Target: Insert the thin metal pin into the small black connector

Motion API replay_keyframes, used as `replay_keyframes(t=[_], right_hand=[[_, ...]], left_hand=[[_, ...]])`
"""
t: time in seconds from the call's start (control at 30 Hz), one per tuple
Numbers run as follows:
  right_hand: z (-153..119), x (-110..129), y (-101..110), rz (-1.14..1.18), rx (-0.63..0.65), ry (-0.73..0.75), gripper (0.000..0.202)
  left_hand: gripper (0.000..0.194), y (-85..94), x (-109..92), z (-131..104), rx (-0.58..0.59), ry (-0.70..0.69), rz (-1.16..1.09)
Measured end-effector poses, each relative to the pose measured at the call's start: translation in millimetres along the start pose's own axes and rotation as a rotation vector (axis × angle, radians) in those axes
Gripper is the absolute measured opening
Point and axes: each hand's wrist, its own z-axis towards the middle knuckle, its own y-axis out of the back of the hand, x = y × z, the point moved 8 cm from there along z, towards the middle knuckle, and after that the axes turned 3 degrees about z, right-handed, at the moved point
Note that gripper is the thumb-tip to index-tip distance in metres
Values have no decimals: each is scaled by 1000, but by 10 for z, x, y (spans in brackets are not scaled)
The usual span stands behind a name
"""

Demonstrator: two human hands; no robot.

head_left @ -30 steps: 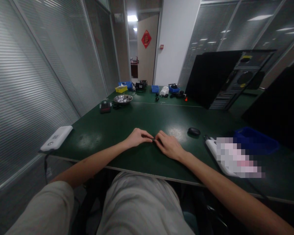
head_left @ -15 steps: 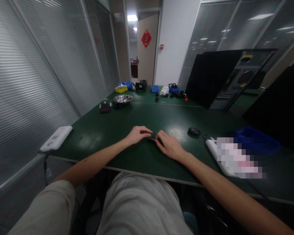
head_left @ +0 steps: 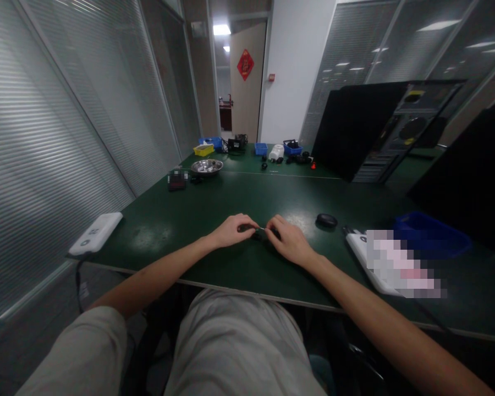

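Between my two hands, over the green table (head_left: 214,203), runs a small thin light-coloured piece (head_left: 262,229). My left hand (head_left: 236,230) pinches its left end between thumb and fingertips. The fingers of my right hand (head_left: 286,235) are closed at its right end. Just below the fingertips a small dark object (head_left: 256,236) lies on the table, partly hidden by my left hand. What these small parts are is too small to tell.
Right of my hands lie a black oval object (head_left: 326,221), a white device (head_left: 373,269) and a blue tray (head_left: 433,236). A metal bowl (head_left: 207,167) stands further back. Another white device (head_left: 97,234) is at the left edge. A computer case (head_left: 363,132) stands back right.
My left fingertips have closed on the thin piece, now stretched between both hands. My right hand has shifted slightly, and the dark object shows below the fingertips.
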Motion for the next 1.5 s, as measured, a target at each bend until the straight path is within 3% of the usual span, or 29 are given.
replay_keyframes(t=[0.33,0.43,0.53,0.63,0.77,0.83,0.9,1.0,1.23,1.5], right_hand=[[11,-118,143,17,-177,-72,17],[10,-105,144,27,-164,-65,18],[11,-89,134,38,-137,-60,18],[14,-87,119,42,-114,-64,17],[20,-97,102,38,-95,-71,17],[24,-100,92,35,-87,-69,18],[27,-103,81,34,-82,-65,18],[32,-111,67,34,-80,-64,18],[31,-97,90,51,-85,-70,17],[28,-85,95,52,-71,-64,17]], left_hand=[[30,-78,-73,-22,91,-70,164],[33,42,30,-65,91,-74,228],[33,451,393,-170,21,26,282],[33,1165,991,-451,-147,254,377],[32,2116,1780,-1193,-377,678,576],[30,2393,2065,-1602,-440,896,602],[31,2539,2238,-1911,-505,1043,574],[34,2596,2365,-2102,-548,1126,538],[35,2581,2485,-2086,-533,1107,595],[37,2602,2350,-2080,-563,1087,610]])
